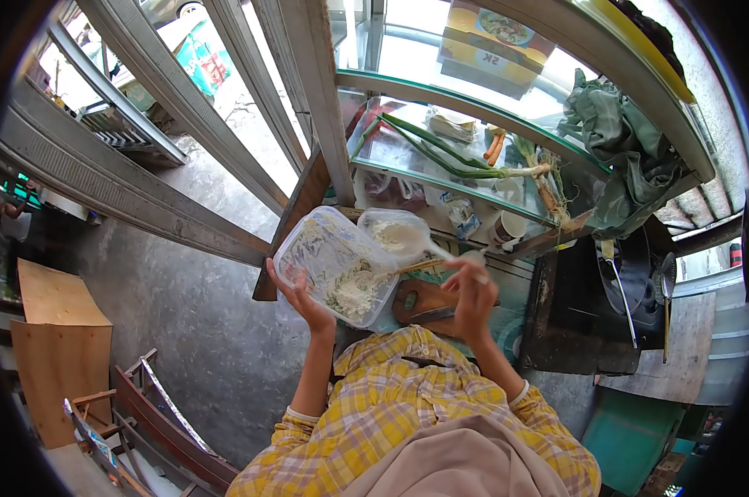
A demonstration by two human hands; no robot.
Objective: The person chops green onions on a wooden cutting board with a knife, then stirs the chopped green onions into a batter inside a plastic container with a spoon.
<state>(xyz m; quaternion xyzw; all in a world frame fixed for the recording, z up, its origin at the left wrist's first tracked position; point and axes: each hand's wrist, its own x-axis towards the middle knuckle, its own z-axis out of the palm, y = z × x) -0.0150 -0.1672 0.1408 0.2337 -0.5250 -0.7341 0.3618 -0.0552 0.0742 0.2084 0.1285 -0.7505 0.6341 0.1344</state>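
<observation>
My left hand (305,303) grips the left rim of a clear plastic container (308,240), which is tilted. White flour-like powder with green bits (354,291) lies in its lower right part. My right hand (472,300), slightly blurred, is closed around the handle of a pale spoon (437,250). The spoon's bowl is blurred over a smaller clear tub (379,224) holding white powder. A thin wooden stick or handle (420,266) reaches from the large container towards my right hand. Below it a knife (432,315) lies on a wooden cutting board (408,296).
Spring onions (466,170) and carrots (495,146) lie on the glass shelf ahead. A paper cup (509,227) stands below. To the right are a black pan (627,277) on a stove and a hanging green cloth (619,141). A wooden box (64,340) stands left.
</observation>
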